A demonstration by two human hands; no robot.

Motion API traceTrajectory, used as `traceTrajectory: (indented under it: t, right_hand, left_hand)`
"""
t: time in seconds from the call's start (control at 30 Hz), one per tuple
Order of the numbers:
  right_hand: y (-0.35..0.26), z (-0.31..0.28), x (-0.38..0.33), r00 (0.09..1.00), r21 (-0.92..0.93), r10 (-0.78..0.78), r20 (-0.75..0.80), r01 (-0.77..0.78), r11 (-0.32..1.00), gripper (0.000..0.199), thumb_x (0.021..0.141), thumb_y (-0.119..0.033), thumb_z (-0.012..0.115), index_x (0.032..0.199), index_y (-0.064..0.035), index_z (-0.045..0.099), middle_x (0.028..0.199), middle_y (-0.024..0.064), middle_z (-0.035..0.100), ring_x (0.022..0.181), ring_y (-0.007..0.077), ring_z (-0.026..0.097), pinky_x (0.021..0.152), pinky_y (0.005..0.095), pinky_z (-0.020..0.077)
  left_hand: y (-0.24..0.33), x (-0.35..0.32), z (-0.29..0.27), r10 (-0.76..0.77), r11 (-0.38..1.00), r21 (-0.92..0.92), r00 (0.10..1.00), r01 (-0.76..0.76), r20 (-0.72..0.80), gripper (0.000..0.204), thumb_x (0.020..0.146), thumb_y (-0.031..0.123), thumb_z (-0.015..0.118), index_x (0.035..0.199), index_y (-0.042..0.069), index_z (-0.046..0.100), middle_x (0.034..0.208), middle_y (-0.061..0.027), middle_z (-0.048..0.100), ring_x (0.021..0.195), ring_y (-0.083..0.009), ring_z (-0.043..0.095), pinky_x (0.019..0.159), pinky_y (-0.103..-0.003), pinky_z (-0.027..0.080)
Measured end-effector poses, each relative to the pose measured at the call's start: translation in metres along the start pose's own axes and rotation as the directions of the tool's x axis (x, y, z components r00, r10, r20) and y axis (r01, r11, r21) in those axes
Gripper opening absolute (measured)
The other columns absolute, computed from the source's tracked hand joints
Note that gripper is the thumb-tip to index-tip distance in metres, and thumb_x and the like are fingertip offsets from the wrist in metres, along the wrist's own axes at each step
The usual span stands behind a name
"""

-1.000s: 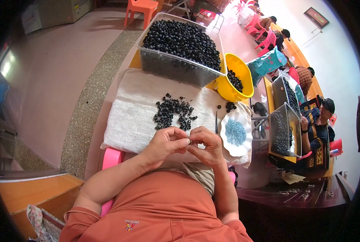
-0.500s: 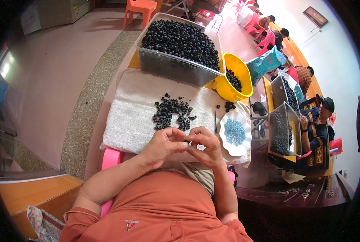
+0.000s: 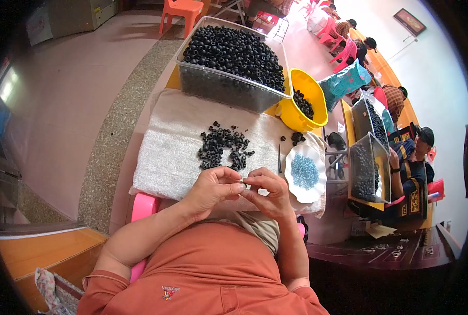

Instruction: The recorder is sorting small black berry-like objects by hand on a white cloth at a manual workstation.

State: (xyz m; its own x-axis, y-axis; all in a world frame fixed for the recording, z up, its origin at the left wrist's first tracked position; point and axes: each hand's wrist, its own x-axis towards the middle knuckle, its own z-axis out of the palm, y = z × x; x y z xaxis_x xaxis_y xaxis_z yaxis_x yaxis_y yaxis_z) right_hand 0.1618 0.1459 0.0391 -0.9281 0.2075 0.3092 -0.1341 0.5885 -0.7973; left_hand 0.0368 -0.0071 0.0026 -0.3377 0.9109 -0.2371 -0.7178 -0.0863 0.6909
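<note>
Close in front of my body, my left hand (image 3: 216, 186) and my right hand (image 3: 270, 195) meet fingertip to fingertip over the near edge of a white towel (image 3: 163, 139). Both pinch one small black rubber-like part (image 3: 245, 185), mostly covered by the fingers. Just beyond them lies a loose heap of small black parts (image 3: 218, 153). To the right of my right hand, a white scalloped plate (image 3: 320, 184) holds pale blue beads (image 3: 304, 170). A thin dark tool (image 3: 279, 158) lies beside the plate, below a few black round parts (image 3: 298, 138).
A clear bin (image 3: 218, 86) full of black round parts stands behind the towel. Right of it, a yellow tub (image 3: 297, 116) contains more. At the right, another person (image 3: 415, 163) sits by clear bins (image 3: 362, 163). A pink seat (image 3: 145, 206) shows beside me.
My fingertips have shifted very slightly around the black part, and a bit more of it shows between them. Everything on the towel stays where it was.
</note>
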Motion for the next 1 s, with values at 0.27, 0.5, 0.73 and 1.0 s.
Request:
traceTrajectory:
  t: [0.27, 0.5, 0.73, 1.0]
  right_hand:
    - [0.0023, 0.0012, -0.0018, 1.000, 0.003, -0.008, -0.021, 0.008, 1.000, 0.025, 0.076, -0.002, 0.079, 0.099, -0.0023, 0.069, 0.092, 0.0076, 0.064, 0.070, 0.0110, 0.060, 0.061, 0.0236, 0.0486]
    - [-0.0019, 0.0022, -0.0007, 1.000, 0.037, 0.009, -0.009, -0.009, 0.999, 0.026, 0.077, -0.002, 0.078, 0.101, -0.0025, 0.070, 0.092, 0.0080, 0.065, 0.070, 0.0124, 0.061, 0.061, 0.0243, 0.0489]
    - [-0.0016, -0.0021, -0.0012, 0.997, 0.076, 0.023, 0.075, -0.029, 0.997, 0.026, 0.076, -0.003, 0.078, 0.101, -0.0019, 0.069, 0.093, 0.0087, 0.064, 0.074, 0.0141, 0.061, 0.064, 0.0257, 0.0498]
    - [-0.0009, 0.0010, -0.0027, 0.993, 0.126, 0.079, 0.083, -0.089, 0.988, 0.024, 0.075, -0.002, 0.075, 0.099, -0.0032, 0.069, 0.090, 0.0071, 0.061, 0.074, 0.0142, 0.058, 0.065, 0.0266, 0.0484]
  left_hand:
    - [0.0007, -0.0005, 0.0008, -0.009, 1.000, -0.021, 1.000, 0.009, -0.012, 0.020, 0.085, 0.003, 0.072, 0.101, 0.003, 0.060, 0.092, -0.0054, 0.064, 0.082, -0.0131, 0.064, 0.073, -0.027, 0.055]
    - [0.0034, -0.0017, 0.0024, -0.003, 1.000, 0.026, 1.000, 0.003, 0.000, 0.020, 0.084, 0.001, 0.071, 0.102, 0.003, 0.061, 0.093, -0.0048, 0.064, 0.081, -0.0125, 0.063, 0.073, -0.026, 0.054]
    - [0.0009, 0.0006, -0.0021, -0.046, 0.999, 0.031, 0.995, 0.044, 0.086, 0.027, 0.085, 0.000, 0.068, 0.109, 0.003, 0.057, 0.096, -0.0059, 0.065, 0.086, -0.0128, 0.066, 0.074, -0.027, 0.057]
    - [0.0045, -0.0031, 0.0037, -0.073, 0.996, 0.053, 0.993, 0.069, 0.090, 0.030, 0.083, 0.001, 0.070, 0.110, 0.002, 0.056, 0.097, -0.0076, 0.067, 0.088, -0.0108, 0.065, 0.079, -0.024, 0.053]
